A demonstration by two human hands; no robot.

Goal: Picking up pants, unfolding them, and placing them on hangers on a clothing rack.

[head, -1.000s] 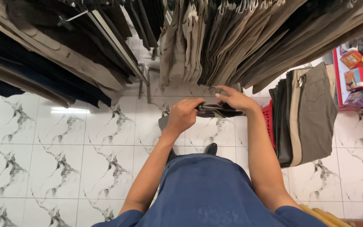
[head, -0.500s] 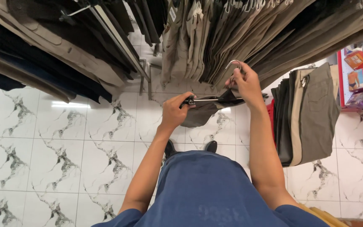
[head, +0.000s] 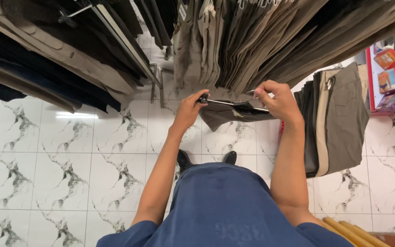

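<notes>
Head view, looking straight down: left hand [head: 189, 111] pinching the black clip end of a hanger [head: 234, 103], fingers closed on it; right hand [head: 277, 101] gripping the far-right end of the same hanger, near the hook, thumb and fingers wrapped round. Hanging from the hanger, dark grey trousers [head: 227, 116], folded, sagging between the two hands, just below a dense row of beige and olive trousers [head: 252, 41] on the rack at top. Compared with a second ago, both hands higher and closer to that row, the right hand raised more than the left half a second back, now levelled again with the hanger nearly horizontal; judging by that, the trousers being brought up to the rail, not yet hung. To the left, a metal rail [head: 124, 43] with dark and tan garments [head: 46, 59] slanting across. To the right, another batch of grey-green trousers [head: 339, 119] hanging lower, and beyond it, coloured boxes [head: 392, 68] on a shelf. Below, white marbled floor tiles [head: 69, 160], black shoes [head: 184, 159] near the blue shirt [head: 225, 206].
</notes>
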